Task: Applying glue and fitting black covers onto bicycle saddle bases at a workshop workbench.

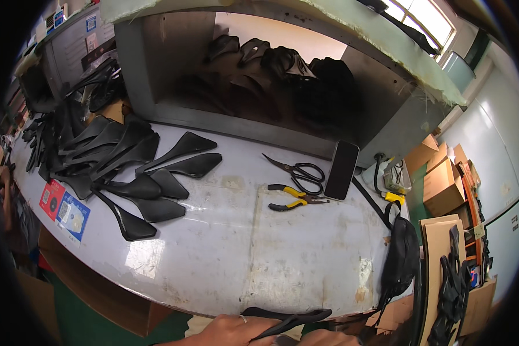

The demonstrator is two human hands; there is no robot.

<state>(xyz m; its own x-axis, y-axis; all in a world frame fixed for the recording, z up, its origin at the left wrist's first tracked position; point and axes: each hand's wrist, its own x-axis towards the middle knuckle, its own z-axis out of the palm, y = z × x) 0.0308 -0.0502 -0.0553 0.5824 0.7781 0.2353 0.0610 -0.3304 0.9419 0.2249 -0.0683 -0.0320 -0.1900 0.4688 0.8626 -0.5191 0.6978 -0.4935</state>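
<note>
At the near edge of the table my left hand, with a ring on one finger, is closed around a curved black molded piece. The piece tapers and points to the right. Beside it, my right hand shows only in part at the lower rim. Its fingers look curled in, and whatever they hold is hidden. Farther up the table lie black-handled scissors with their blades pointing left. Just nearer are yellow-and-black pliers with parted handles. A dark-screened phone lies right of both tools.
Many similar black pieces are heaped at the left of the table. A metal hood with more black parts stands behind. A black bag hangs at the right edge. Cardboard boxes are stacked beyond.
</note>
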